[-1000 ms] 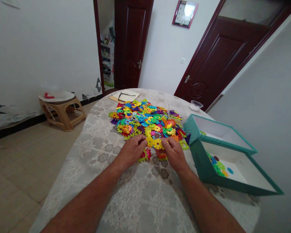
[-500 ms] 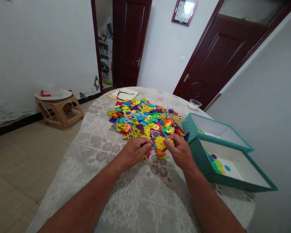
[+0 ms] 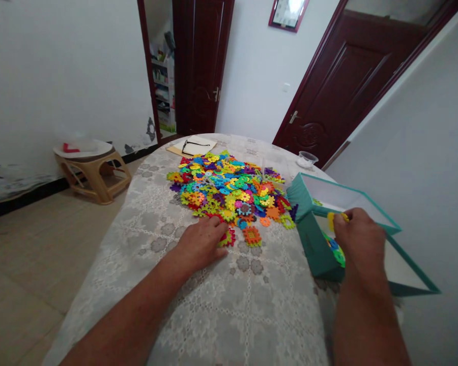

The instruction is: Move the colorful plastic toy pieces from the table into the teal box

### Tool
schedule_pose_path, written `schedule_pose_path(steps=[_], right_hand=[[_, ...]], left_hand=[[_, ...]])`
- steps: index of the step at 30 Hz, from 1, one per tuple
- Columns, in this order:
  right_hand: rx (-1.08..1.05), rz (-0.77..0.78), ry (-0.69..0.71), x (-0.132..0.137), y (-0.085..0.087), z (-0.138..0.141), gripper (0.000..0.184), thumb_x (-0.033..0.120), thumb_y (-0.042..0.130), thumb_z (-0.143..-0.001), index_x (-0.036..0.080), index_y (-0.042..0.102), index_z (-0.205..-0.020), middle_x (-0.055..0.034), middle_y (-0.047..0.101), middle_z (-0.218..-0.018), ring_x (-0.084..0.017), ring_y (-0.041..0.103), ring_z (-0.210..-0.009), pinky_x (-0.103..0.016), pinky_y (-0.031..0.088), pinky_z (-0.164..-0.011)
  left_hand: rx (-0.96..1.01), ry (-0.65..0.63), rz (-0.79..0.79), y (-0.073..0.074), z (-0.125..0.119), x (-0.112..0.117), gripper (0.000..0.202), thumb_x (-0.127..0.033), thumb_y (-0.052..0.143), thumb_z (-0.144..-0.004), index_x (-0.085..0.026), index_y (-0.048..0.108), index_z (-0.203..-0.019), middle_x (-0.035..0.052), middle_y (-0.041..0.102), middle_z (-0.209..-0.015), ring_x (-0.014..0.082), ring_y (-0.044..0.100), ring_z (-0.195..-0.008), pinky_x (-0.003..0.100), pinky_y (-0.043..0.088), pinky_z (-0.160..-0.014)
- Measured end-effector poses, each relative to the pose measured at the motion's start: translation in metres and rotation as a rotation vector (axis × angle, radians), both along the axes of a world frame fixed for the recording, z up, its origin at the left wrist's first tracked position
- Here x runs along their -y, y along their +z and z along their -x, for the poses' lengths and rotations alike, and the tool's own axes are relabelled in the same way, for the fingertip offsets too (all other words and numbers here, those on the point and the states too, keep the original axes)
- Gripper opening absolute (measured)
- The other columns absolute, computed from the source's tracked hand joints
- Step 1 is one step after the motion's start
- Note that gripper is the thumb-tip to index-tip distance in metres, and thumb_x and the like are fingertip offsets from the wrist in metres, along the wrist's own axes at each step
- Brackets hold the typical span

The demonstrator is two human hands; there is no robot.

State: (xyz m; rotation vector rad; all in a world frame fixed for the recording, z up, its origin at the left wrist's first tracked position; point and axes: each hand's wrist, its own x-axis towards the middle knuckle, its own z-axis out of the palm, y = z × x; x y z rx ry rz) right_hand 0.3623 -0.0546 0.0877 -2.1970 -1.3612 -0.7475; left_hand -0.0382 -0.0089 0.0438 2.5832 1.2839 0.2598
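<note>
Pinched in my right hand [image 3: 361,239] is a yellow flower-shaped plastic piece [image 3: 331,220], raised over the nearer compartment of a green box [image 3: 320,254]. Several coloured pieces, blue and green among them, lie inside that compartment, partly hidden by the hand. My left hand [image 3: 202,241] rests palm down at the near edge of a heap of colourful gear-shaped pieces [image 3: 229,185]. Its thumb stands apart, and the fingers reach over a red and lime-green square gear piece [image 3: 229,237]. To the right of it lies an orange square gear piece [image 3: 252,235].
Black-framed glasses [image 3: 194,147] lie on paper at the table's far left. A clear plastic bowl [image 3: 307,158] stands at the far right. The table has a patterned cloth [image 3: 213,315]. A tan stool [image 3: 95,178] stands on the floor to the left.
My right hand has carried the yellow piece rightward from the near edge of the heap to above the box. My left hand has unclenched and lowered onto the red and lime-green piece.
</note>
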Motion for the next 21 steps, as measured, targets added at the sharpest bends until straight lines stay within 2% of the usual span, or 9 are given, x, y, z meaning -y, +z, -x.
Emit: schedule_pose_path(steps=[3, 4, 6, 8, 11, 14, 16, 21], right_hand=[[0.088, -0.069, 0.04, -0.007, 0.0, 0.009, 0.03, 0.035, 0.053, -0.089, 0.014, 0.069, -0.104, -0.0182, 0.069, -0.096, -0.033, 0.062, -0.092, -0.042, 0.043, -0.082], [0.09, -0.095, 0.107, -0.009, 0.002, 0.018, 0.031, 0.034, 0.053, -0.09, 0.014, 0.068, -0.107, -0.0186, 0.069, -0.101, -0.033, 0.062, -0.096, -0.042, 0.044, -0.086], [0.017, -0.09, 0.268, -0.013, 0.004, 0.042, 0.029, 0.034, 0.052, -0.094, 0.015, 0.068, -0.108, -0.0164, 0.07, -0.102, -0.028, 0.063, -0.091, -0.04, 0.046, -0.087], [-0.102, 0.042, 0.453, -0.015, 0.002, 0.071, 0.027, 0.038, 0.054, -0.097, 0.017, 0.067, -0.106, -0.0126, 0.07, -0.099, -0.024, 0.064, -0.084, -0.036, 0.048, -0.084], [-0.184, 0.332, 0.688, -0.016, -0.015, 0.115, 0.035, 0.044, 0.056, -0.099, 0.017, 0.065, -0.118, -0.0138, 0.07, -0.114, -0.026, 0.066, -0.103, -0.035, 0.047, -0.093], [-0.18, 0.545, 0.672, -0.016, -0.036, 0.145, 0.051, 0.05, 0.062, -0.096, 0.015, 0.059, -0.133, -0.0167, 0.068, -0.12, -0.029, 0.063, -0.115, -0.037, 0.045, -0.097], [-0.16, 0.639, 0.614, -0.016, -0.044, 0.157, 0.054, 0.051, 0.066, -0.092, 0.015, 0.059, -0.132, -0.0178, 0.067, -0.12, -0.03, 0.063, -0.114, -0.036, 0.045, -0.095], [-0.096, 0.761, 0.581, -0.019, -0.045, 0.164, 0.032, 0.035, 0.059, -0.093, 0.014, 0.063, -0.117, -0.018, 0.067, -0.114, -0.027, 0.064, -0.105, -0.032, 0.042, -0.086]], left_hand=[[-0.008, -0.031, -0.055, -0.003, -0.005, 0.0, 0.03, -0.034, 0.073, -0.084, -0.024, 0.065, -0.112, 0.0093, 0.065, -0.119, 0.0289, 0.059, -0.112, 0.039, 0.051, -0.09], [-0.006, -0.044, -0.08, -0.005, -0.006, -0.001, 0.03, -0.034, 0.073, -0.085, -0.023, 0.065, -0.112, 0.0095, 0.065, -0.119, 0.0291, 0.058, -0.113, 0.04, 0.05, -0.093], [-0.007, -0.071, -0.13, -0.01, -0.01, -0.001, 0.026, -0.034, 0.07, -0.088, -0.022, 0.066, -0.11, 0.0098, 0.065, -0.116, 0.0292, 0.058, -0.112, 0.042, 0.049, -0.096], [-0.003, -0.086, -0.171, -0.015, -0.014, -0.002, 0.02, -0.034, 0.067, -0.091, -0.022, 0.066, -0.106, 0.01, 0.065, -0.113, 0.0286, 0.058, -0.109, 0.042, 0.049, -0.096], [0.017, -0.086, -0.221, -0.022, -0.019, -0.003, 0.017, -0.032, 0.065, -0.092, -0.021, 0.066, -0.106, 0.0101, 0.065, -0.112, 0.0282, 0.058, -0.108, 0.041, 0.05, -0.093], [0.034, -0.087, -0.258, -0.026, -0.023, -0.006, 0.021, -0.031, 0.066, -0.093, -0.021, 0.066, -0.111, 0.0103, 0.067, -0.112, 0.0284, 0.058, -0.109, 0.04, 0.05, -0.092], [0.024, -0.112, -0.279, -0.026, -0.025, -0.008, 0.019, -0.029, 0.065, -0.093, -0.02, 0.067, -0.11, 0.0099, 0.069, -0.108, 0.0278, 0.059, -0.106, 0.041, 0.049, -0.093], [-0.021, -0.143, -0.335, -0.024, -0.028, -0.009, 0.011, -0.02, 0.058, -0.097, -0.019, 0.068, -0.099, 0.0086, 0.072, -0.097, 0.0263, 0.062, -0.095, 0.041, 0.05, -0.087]])
